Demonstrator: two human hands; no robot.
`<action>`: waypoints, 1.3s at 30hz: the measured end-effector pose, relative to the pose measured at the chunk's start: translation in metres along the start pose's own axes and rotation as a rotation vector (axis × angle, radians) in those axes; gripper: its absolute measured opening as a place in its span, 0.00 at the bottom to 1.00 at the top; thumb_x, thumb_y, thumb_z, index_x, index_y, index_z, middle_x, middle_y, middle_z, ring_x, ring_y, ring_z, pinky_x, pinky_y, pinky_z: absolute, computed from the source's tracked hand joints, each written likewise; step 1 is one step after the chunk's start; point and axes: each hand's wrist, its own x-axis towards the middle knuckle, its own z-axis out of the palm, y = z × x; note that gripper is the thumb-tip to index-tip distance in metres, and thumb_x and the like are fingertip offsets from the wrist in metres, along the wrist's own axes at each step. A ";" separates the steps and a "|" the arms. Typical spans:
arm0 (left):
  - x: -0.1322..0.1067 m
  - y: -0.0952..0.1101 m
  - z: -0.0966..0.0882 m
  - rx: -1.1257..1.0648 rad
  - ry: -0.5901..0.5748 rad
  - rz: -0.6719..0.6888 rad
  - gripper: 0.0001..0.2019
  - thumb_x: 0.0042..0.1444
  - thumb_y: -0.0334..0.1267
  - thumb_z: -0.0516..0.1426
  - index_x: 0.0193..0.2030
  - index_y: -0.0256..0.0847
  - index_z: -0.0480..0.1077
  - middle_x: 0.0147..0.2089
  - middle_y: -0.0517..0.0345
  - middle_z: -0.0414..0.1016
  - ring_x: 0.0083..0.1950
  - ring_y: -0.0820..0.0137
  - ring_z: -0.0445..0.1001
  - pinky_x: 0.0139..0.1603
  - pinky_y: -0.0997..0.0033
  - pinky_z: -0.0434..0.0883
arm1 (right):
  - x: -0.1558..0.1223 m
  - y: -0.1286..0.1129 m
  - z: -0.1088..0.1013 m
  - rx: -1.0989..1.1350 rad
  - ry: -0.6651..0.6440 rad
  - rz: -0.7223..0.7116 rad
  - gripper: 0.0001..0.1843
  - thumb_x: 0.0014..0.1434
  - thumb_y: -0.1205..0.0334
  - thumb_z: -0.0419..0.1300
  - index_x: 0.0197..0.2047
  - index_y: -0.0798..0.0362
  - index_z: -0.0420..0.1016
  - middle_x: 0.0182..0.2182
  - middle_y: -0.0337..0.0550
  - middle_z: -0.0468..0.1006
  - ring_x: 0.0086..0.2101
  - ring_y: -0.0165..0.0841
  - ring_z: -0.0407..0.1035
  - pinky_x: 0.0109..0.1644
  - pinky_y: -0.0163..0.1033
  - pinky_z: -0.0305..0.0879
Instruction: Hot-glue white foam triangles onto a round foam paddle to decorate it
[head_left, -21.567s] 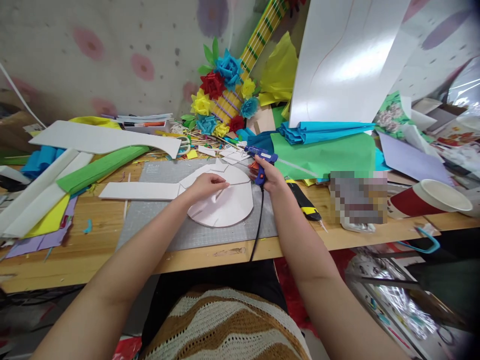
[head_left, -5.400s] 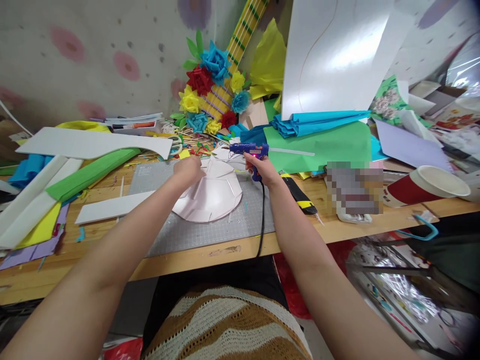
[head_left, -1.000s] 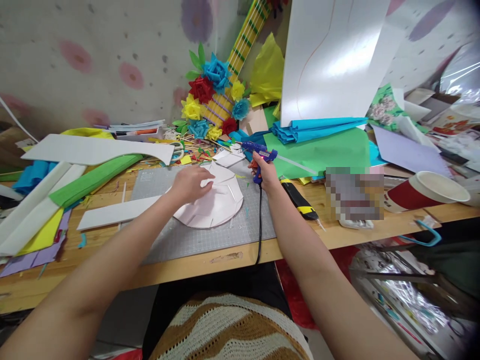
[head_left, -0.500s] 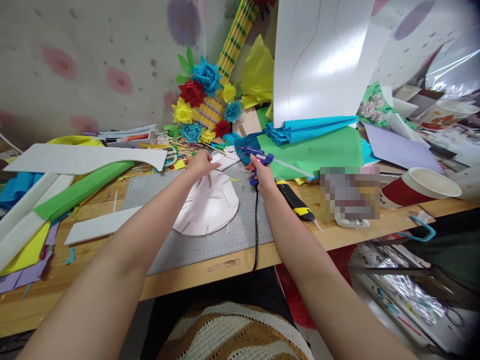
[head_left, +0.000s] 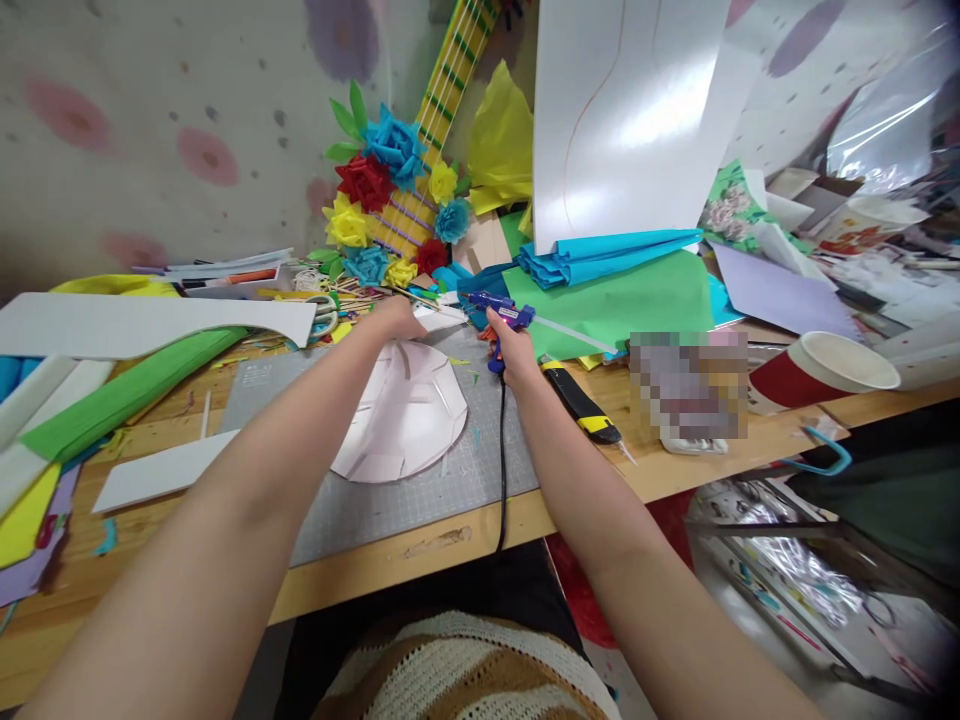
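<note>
My right hand is clamped on the glue gun, its nozzle aimed left at the far edge of the white disc in mid-frame. My left hand sits at that edge by white scraps; I cannot tell whether it pinches anything. The disc shows raised seams and flaps, so I judge several joins made and the far edge still open. It lies on a grey mat on a wooden table — knife and cup at right, paper flowers against the spotted wall above.
</note>
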 end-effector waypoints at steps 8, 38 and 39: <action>-0.039 -0.036 -0.062 -0.179 -0.110 -0.215 0.11 0.35 0.40 0.69 0.25 0.40 0.74 0.29 0.53 0.75 0.38 0.63 0.74 0.38 0.68 0.70 | -0.002 -0.001 0.002 -0.022 -0.008 -0.054 0.21 0.45 0.43 0.68 0.22 0.52 0.70 0.19 0.38 0.74 0.16 0.23 0.56 0.18 0.32 0.58; -0.141 0.005 -0.015 0.727 0.181 0.118 0.23 0.50 0.35 0.62 0.54 0.33 0.72 0.56 0.41 0.69 0.58 0.53 0.65 0.56 0.62 0.63 | -0.022 0.004 0.014 -0.052 -0.304 -0.180 0.18 0.33 0.64 0.70 0.30 0.52 0.70 0.27 0.37 0.78 0.30 0.32 0.72 0.41 0.41 0.70; -0.141 0.008 -0.013 0.743 0.185 0.120 0.22 0.50 0.34 0.62 0.54 0.31 0.72 0.56 0.39 0.69 0.59 0.52 0.64 0.57 0.61 0.63 | -0.022 0.004 0.015 -0.063 -0.288 -0.181 0.17 0.33 0.64 0.69 0.29 0.53 0.69 0.26 0.37 0.77 0.30 0.32 0.72 0.41 0.40 0.70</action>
